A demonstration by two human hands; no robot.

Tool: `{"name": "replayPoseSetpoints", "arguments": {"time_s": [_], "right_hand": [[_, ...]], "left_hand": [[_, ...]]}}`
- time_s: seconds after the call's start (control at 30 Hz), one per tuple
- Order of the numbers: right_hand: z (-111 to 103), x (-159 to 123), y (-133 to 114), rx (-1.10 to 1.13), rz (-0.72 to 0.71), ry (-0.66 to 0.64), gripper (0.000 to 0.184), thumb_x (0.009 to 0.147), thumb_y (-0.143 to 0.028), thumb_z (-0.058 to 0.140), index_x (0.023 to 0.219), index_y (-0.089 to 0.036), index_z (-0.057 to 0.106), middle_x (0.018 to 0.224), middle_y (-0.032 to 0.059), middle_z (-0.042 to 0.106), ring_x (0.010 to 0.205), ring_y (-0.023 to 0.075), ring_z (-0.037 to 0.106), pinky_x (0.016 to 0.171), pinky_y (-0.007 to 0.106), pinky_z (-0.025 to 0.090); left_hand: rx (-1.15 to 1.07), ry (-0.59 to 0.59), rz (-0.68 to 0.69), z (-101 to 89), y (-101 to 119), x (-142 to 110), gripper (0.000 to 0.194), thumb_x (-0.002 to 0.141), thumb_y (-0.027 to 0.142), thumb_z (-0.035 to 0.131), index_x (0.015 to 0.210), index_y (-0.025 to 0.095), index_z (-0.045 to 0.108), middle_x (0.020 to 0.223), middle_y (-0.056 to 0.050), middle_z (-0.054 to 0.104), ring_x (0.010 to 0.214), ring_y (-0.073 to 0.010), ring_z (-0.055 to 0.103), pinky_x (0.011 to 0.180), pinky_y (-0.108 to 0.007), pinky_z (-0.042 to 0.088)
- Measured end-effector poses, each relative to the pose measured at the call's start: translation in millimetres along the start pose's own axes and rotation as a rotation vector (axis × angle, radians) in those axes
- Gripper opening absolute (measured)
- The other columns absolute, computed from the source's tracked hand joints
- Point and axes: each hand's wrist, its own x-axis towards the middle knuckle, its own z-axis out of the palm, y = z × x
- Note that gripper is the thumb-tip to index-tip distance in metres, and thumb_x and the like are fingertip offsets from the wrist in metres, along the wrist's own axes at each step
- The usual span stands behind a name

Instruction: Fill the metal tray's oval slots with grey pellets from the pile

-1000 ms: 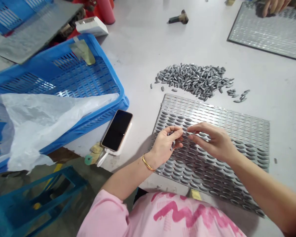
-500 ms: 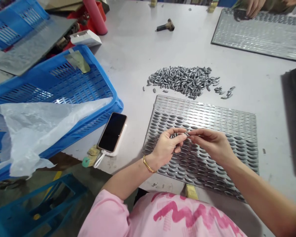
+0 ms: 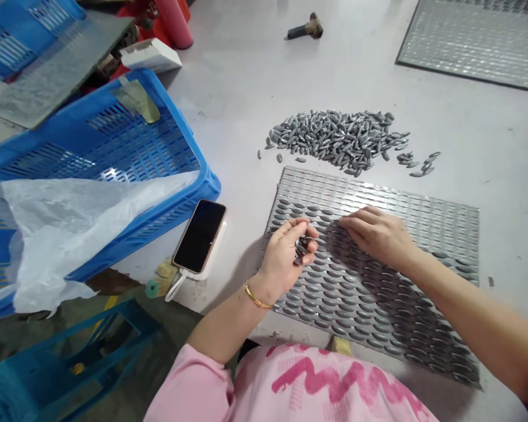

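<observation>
Blue crate point(image 3: 147, 138) at far left, no readable label; phone point(image 3: 200, 236) beside it, screen dark, no brand visible. Next, left hand point(image 3: 288, 252), fingers curled around several grey pieces point(image 3: 300, 249), thumb and index near each other. The slotted plate point(image 3: 449, 225) lies on the tabletop point(image 3: 229, 117) under both hands: near rows filled, I'd judge over half, far rows unfilled; part is hidden by the right arm. Loose pile point(image 3: 334, 138) sits just beyond, plenty unplaced. Pink shirt point(image 3: 343, 381) has small print, too small to read. Right hand point(image 3: 378, 234), fingers bunched narrow at the fill line; can't tell if they hold a piece. Second plate point(image 3: 479, 44) top right, mostly unfilled, no writing.
</observation>
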Motion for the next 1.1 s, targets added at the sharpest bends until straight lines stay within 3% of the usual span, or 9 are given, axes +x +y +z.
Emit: {"name": "replayPoseSetpoints", "arguments": {"time_s": [0.2,0.43,0.6,0.73,0.87,0.97,1.1], "right_hand": [[-8,5,-1,-0.076,-0.05,-0.107,0.024,0.094,-0.019,0.05,0.093,-0.021,0.073,0.085,0.0079,0.072,0.079,0.0199,0.059,0.06,0.033,0.038],[-10,8,4,-0.096,-0.097,-0.184,0.02,0.091,-0.014,0.053,0.093,-0.02,0.072,0.087,0.009,0.072,0.082,0.0215,0.06,0.059,0.032,0.035],[-23,10,-3,0.191,0.037,-0.049,0.021,0.097,-0.027,0.053,0.104,-0.021,0.072,0.094,0.0081,0.075,0.084,0.022,0.066,0.067,0.034,0.048],[-39,16,-23,0.501,0.116,-0.018,0.023,0.096,-0.029,0.059,0.116,-0.024,0.069,0.106,0.008,0.073,0.094,0.0207,0.068,0.079,0.034,0.054],[-44,22,-36,0.505,-0.02,-0.081,0.021,0.097,-0.021,0.053,0.108,-0.024,0.071,0.098,0.0074,0.074,0.089,0.0202,0.066,0.076,0.034,0.053],[-43,19,-34,0.454,-0.085,-0.046,0.018,0.096,-0.019,0.055,0.101,-0.023,0.072,0.094,0.0074,0.074,0.085,0.0207,0.066,0.073,0.035,0.053],[-37,8,-17,0.504,0.04,0.06,0.019,0.094,-0.018,0.058,0.104,-0.025,0.073,0.093,0.0067,0.073,0.083,0.0198,0.068,0.07,0.033,0.054]], "left_hand": [[0.048,-0.023,-0.033,2.3,-8,-1,0.021,0.076,0.024,0.077,0.092,0.015,0.066,0.077,-0.002,0.063,0.061,-0.0065,0.054,0.045,-0.016,0.033],[0.073,0.05,-0.124,8.0,-13,0,0.024,0.08,0.013,0.062,0.104,0.015,0.065,0.093,-0.007,0.072,0.07,-0.0118,0.067,0.053,-0.019,0.044],[0.104,0.04,-0.15,9.5,-17,2,0.025,0.08,0.013,0.064,0.103,0.018,0.056,0.101,-0.009,0.073,0.078,-0.0163,0.072,0.059,-0.022,0.051],[0.136,0.012,-0.145,11.2,-20,5,0.024,0.082,0.011,0.062,0.104,0.017,0.056,0.089,-0.006,0.071,0.078,-0.0179,0.072,0.062,-0.026,0.055],[0.155,-0.01,-0.136,13.0,-23,7,0.024,0.08,0.009,0.062,0.102,0.016,0.058,0.08,-0.002,0.066,0.076,-0.0164,0.07,0.066,-0.029,0.058],[0.14,-0.011,-0.147,13.1,-24,7,0.022,0.08,0.009,0.062,0.101,0.016,0.059,0.08,-0.002,0.066,0.075,-0.0161,0.07,0.068,-0.03,0.059],[0.092,-0.03,-0.184,12.7,-23,9,0.014,0.085,0.015,0.061,0.099,0.015,0.06,0.092,-0.008,0.07,0.079,-0.0179,0.072,0.067,-0.029,0.059]]}}
